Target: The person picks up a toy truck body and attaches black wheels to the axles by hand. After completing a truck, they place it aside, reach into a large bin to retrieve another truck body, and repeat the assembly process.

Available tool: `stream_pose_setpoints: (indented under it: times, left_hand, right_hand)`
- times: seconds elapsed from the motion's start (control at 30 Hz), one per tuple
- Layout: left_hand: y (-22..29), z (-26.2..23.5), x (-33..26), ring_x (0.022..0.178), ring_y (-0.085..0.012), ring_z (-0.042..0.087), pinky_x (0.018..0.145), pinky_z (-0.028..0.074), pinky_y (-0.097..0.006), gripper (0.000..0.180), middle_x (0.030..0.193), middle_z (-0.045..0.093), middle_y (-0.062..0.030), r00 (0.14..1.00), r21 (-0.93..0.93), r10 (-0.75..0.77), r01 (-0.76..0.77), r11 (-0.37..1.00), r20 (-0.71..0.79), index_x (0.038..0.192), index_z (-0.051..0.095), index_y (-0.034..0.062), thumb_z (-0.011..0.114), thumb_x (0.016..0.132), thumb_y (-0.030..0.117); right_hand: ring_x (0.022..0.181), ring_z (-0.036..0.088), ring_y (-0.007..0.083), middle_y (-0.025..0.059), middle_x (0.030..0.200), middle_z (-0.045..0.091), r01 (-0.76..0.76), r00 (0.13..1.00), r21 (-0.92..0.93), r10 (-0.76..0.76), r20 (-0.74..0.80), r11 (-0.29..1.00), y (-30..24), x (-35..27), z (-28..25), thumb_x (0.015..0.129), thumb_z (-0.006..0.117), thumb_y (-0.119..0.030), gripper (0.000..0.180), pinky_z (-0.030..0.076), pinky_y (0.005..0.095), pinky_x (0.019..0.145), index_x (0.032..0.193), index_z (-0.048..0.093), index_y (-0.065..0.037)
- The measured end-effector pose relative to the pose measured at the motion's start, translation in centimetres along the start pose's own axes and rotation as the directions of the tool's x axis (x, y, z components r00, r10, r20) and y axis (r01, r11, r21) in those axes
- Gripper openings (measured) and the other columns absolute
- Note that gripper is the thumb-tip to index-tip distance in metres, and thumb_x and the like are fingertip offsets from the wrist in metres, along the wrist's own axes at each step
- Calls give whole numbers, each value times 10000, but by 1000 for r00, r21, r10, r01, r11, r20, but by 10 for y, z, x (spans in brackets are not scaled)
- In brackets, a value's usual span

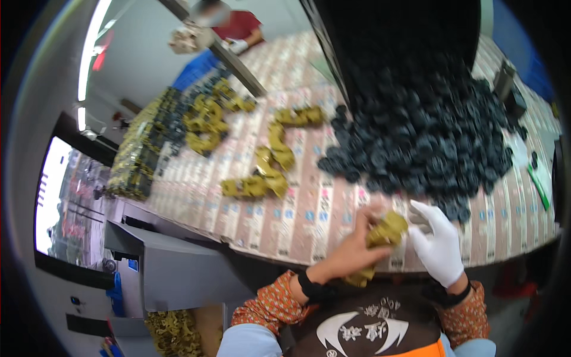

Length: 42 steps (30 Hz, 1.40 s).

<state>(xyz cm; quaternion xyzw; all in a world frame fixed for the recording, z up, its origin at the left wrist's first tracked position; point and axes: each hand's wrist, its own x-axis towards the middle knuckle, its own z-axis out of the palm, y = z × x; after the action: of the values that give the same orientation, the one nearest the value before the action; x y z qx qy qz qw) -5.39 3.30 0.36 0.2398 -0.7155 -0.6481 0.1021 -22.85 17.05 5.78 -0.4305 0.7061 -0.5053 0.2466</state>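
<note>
My left hand (351, 250), bare, is closed round a strip of olive-yellow wrapped packets (389, 229) just over the table's near edge. The strip's lower end hangs below that hand. Close by on the right, my right hand (440, 247) wears a white glove, its thumb and fingers apart, with nothing visible between them. Beyond both hands spreads a large heap of small black round pieces (422, 143). More olive-yellow packet strips (278, 140) lie in bent lines on the table to the left of the heap.
A patterned sheet covers the table (309, 202). A large black chute or bin (410, 35) stands behind the heap. Stacked yellow-and-black packets (140, 152) lie at the left edge. At the right is a green tool (540, 187). Across the table sits a person in a red shirt (241, 27).
</note>
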Motion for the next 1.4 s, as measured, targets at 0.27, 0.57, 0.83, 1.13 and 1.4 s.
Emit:
stream_pose_setpoints:
  times: [0.27, 0.57, 0.83, 1.13, 1.4]
  left_hand:
    - [37, -29, -16, 1191, -251, 601, 1008, 510, -377, 767, 1364, 506, -162, 917, -507, -96, 299, 809, 387, 1542, 202, 161, 700, 975, 299]
    - [9, -2, -7, 1392, -395, 503, 1065, 515, -535, 951, 1554, 432, -150, 995, -638, 94, -87, 766, -22, 1626, 206, 185, 787, 896, 369]
    - [0, 9, -6, 1212, -382, 635, 950, 594, -564, 558, 1306, 589, -158, 984, -856, -175, 68, 513, -27, 1490, 378, 80, 612, 990, 168]
    - [11, 18, -8, 1171, -352, 650, 890, 631, -532, 608, 1293, 540, -136, 990, -802, -137, 108, 588, 33, 1499, 301, 146, 620, 1042, 389]
    - [7, 30, -4, 932, -244, 736, 817, 639, -387, 676, 1082, 709, -176, 964, -704, -263, 208, 679, 32, 1409, 511, 71, 442, 1049, 639]
  right_hand:
    - [1065, 664, 207, 128, 1163, 664, -146, 904, -30, 146, 402, 989, -13, -7, -31, 803, 849, -210, 655, 546, 323, 898, 1366, 588, -1]
    - [950, 659, 124, 94, 1065, 696, -393, 915, 418, 393, 90, 819, 17, -31, 3, 905, 804, -202, 368, 544, 274, 868, 1138, 644, 33]
    - [889, 689, 317, 136, 937, 675, 25, 983, -405, -96, -157, 914, 45, -35, -48, 916, 729, -100, 107, 551, 373, 810, 1002, 704, -42]
    - [1028, 672, 354, 181, 1113, 662, -179, 975, -702, 31, -218, 689, 90, -5, -93, 848, 791, -151, 352, 535, 420, 922, 1167, 692, -41]
    - [1089, 658, 242, 127, 1157, 665, -146, 956, -236, 76, -282, 961, 67, -11, -79, 921, 726, -103, 393, 517, 355, 962, 1289, 630, -7]
